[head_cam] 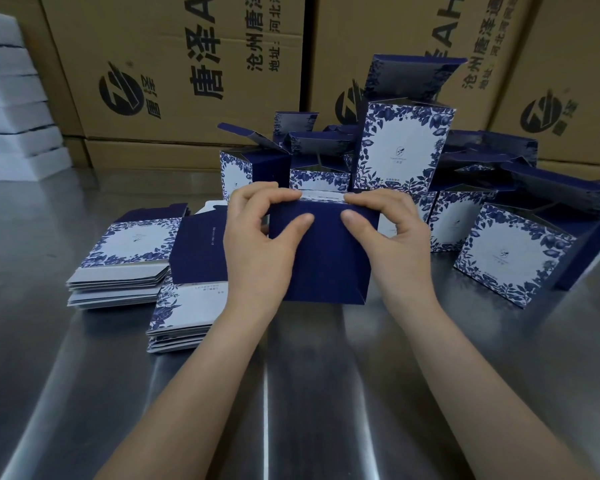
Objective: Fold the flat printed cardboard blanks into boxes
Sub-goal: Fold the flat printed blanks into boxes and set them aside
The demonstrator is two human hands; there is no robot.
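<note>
left hand [257, 247] + right hand [394, 237] both curled on 1 navy box [326, 268], thumbs on front face, fingers over top edge; box stands on steel table [291, 393]. 2 flat-blank piles just left: outer stack [122, 261], inner stack [184, 306]. folded boxes [400, 150] piled behind, count unclear

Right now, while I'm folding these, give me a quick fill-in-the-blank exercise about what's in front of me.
1. The left hand and right hand grip a box whose near face is plain dark ____.
2. The flat blanks lie stacked on the ____ side of that box.
3. The tallest folded box behind has its top flap ____.
Missing words: blue, left, open.
</note>
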